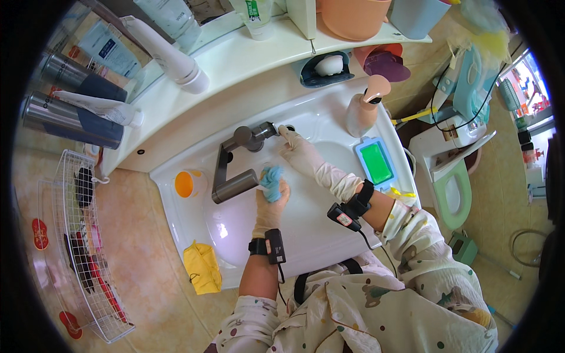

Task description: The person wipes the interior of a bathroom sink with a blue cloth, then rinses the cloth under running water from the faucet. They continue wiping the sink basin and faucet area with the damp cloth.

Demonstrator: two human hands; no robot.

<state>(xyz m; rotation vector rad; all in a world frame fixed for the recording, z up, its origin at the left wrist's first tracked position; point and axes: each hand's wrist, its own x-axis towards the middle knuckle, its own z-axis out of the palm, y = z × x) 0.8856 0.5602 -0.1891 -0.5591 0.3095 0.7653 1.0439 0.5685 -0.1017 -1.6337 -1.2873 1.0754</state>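
My left hand (pixel 272 205), in a pale disposable glove, is closed around a bunched blue scrubbing cloth (pixel 272 178) beside the spout. Water seems to run from the spout onto the cloth. My right hand (pixel 300 152), gloved too, reaches to the handle end of the dark grey faucet (pixel 238 181), with its fingers on the lever (pixel 279 128). Both hands are over the white washbasin (pixel 309 229). A pinkish soap pump bottle (pixel 362 114) and a blue soap dish with a green block (pixel 376 161) stand on the right rim.
An orange-and-white cup (pixel 190 183) stands on the left rim; a yellow cloth (pixel 202 268) hangs over the front left corner. Tubes and bottles line the shelf (pixel 238 57) above. A wire basket (pixel 92 247) hangs at left, a toilet (pixel 441 163) stands at right.
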